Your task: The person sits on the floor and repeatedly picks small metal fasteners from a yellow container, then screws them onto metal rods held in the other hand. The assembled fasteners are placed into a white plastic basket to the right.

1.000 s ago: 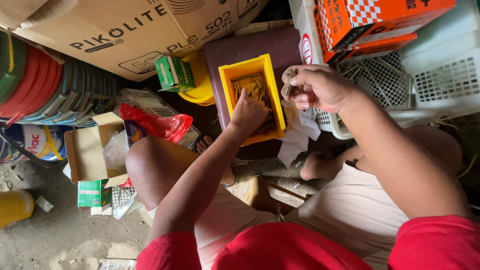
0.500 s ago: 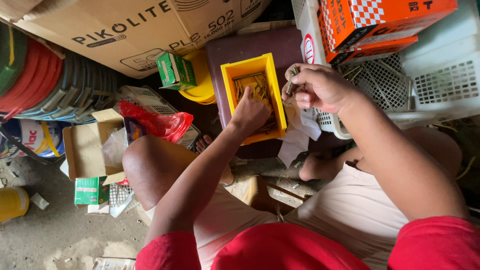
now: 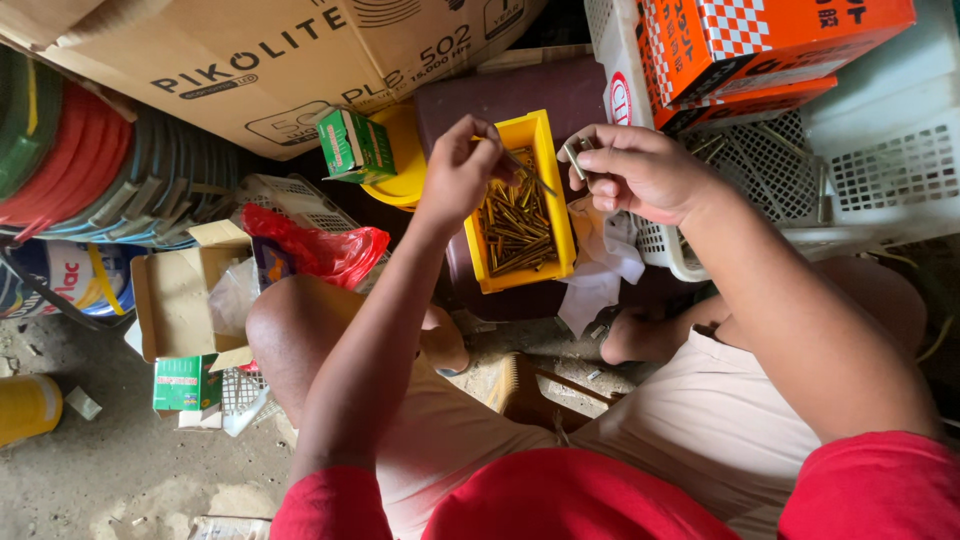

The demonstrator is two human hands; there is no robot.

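Head view, from the grip outward. Left hand (image 3: 460,172) raised just above the yellow bin (image 3: 472,250), thumb and forefinger pinched on one long screw (image 3: 530,172), tip pointing right toward the other hand. Right hand (image 3: 640,172) curled closed around a small bundle of screws (image 3: 575,155), heads sticking out by the thumb; exact number hard to tell, perhaps three or four.

Judged by what lies where: only this small bundle gathered, and a thick heap of brass-coloured screws (image 3: 515,225) left in the bin, covering most of its bottom.

Bin resting on a dark maroon stool top (image 3: 500,100), between the two knees. White crumpled paper (image 3: 600,270) hanging just beside the bin, on its right. Further right, white plastic basket (image 3: 880,170) with orange boxes (image 3: 760,45) above. Far left of the bin, small green box (image 3: 355,145) on a yellow round lid (image 3: 405,165), big cardboard carton (image 3: 250,60) behind. Red plastic bag (image 3: 320,250) and open empty carton (image 3: 180,295) near the left knee. Nothing between the two hands, path free.
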